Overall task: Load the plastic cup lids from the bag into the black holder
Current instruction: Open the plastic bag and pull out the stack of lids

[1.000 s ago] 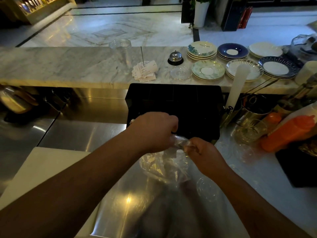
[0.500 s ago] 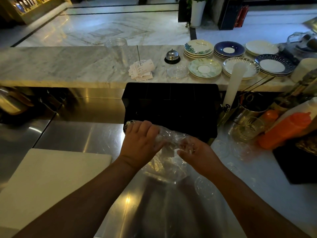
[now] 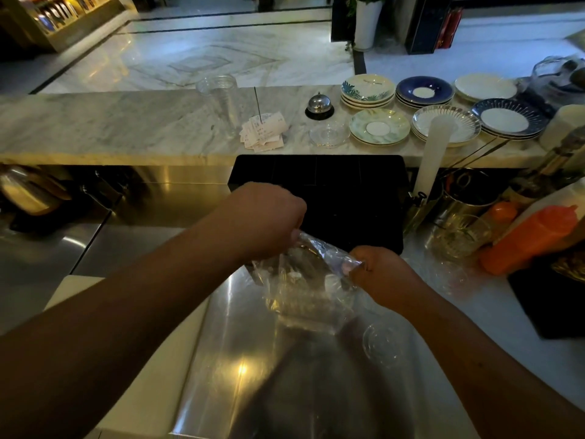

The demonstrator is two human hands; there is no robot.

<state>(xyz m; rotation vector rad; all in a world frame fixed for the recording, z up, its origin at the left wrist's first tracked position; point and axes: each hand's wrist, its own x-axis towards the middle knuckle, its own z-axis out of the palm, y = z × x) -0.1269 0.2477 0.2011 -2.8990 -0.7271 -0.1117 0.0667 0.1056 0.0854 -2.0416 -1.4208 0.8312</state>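
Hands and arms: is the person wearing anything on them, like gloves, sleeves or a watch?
No. The left hand and right hand are both bare, with no gloves. Both forearms are bare too: no sleeves reach into view, and no watch, bracelet or ring shows. The light is dim, so tiny details could be missed.

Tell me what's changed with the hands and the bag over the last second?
The left hand, laid over the bag half a second ago, has closed into a fist pulling its top edge up and left. The right hand keeps its pinch grip on the other edge. The black holder is unchanged; no lids loaded.
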